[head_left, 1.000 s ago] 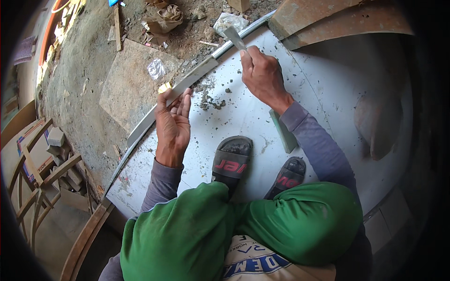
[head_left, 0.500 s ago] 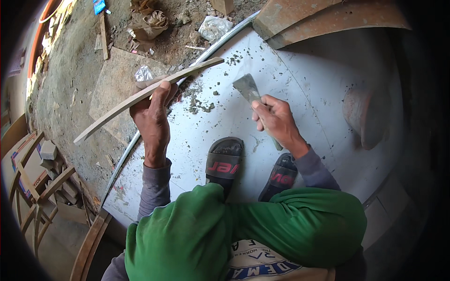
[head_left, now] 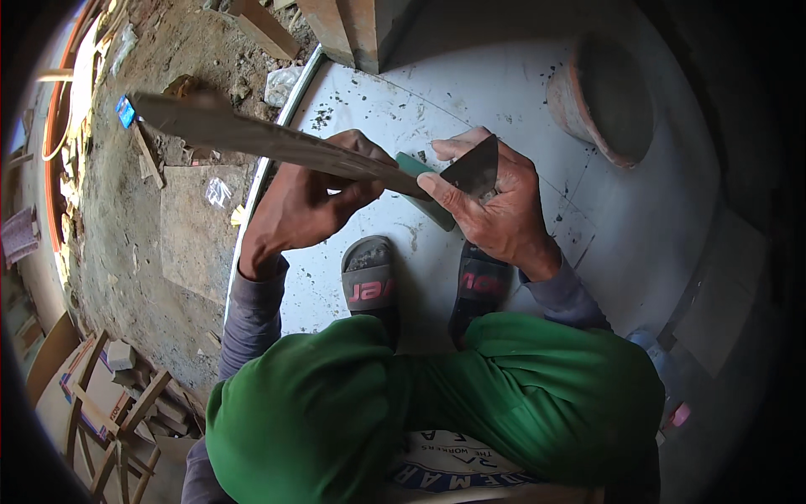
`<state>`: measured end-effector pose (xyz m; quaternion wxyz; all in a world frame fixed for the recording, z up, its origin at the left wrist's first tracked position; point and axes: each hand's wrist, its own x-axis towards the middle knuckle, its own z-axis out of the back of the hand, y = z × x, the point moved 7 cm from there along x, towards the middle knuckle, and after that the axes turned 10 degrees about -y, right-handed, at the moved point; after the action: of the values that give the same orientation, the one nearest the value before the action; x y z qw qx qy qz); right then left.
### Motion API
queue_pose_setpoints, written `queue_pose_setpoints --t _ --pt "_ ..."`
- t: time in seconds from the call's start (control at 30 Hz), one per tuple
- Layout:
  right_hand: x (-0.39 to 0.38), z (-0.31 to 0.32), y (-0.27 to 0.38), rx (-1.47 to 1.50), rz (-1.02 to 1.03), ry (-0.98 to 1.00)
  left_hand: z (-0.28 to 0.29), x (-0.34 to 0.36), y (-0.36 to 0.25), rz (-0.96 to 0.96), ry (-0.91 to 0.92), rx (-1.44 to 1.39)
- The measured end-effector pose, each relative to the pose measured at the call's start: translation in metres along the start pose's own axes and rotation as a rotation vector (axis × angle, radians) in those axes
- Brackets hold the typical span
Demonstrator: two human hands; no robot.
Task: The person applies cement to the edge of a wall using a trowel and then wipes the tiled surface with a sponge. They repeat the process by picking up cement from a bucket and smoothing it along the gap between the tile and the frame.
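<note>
- Left hand [head_left: 294, 210]: grip closed around strip [head_left: 277, 143].
- Strip: long axis slants down rightward, end beside right hand [head_left: 508, 210].
- Right hand: grip holds scraper [head_left: 475, 170].

The far end of the long strip [head_left: 277, 144] is blurred, & it covers part of my l. hand [head_left: 298, 206]. I can't see the handle of the scraper [head_left: 477, 168] inside my r. hand [head_left: 512, 206], & the green piece [head_left: 411, 165] is partly hidden too. Top edge cuts the brown panel [head_left: 332, 25], approx. at its upper part.
</note>
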<state>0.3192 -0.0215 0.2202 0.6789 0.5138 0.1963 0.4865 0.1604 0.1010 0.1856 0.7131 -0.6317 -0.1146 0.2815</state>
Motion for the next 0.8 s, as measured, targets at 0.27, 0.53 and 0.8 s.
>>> queue_pose_setpoints --t 0.27,0.53,0.8 --pt "0.062 0.059 0.079 0.019 0.413 -0.082 -0.046 0.046 -0.060 -0.522 0.271 0.624" --pt "0.098 0.102 0.081 -0.049 0.085 -0.084 -0.035 0.064 -0.061 -0.449 0.107 0.467" --pt "0.120 0.133 0.046 0.184 -0.058 -0.254 -0.029 0.003 0.069 0.112 -0.240 0.151"
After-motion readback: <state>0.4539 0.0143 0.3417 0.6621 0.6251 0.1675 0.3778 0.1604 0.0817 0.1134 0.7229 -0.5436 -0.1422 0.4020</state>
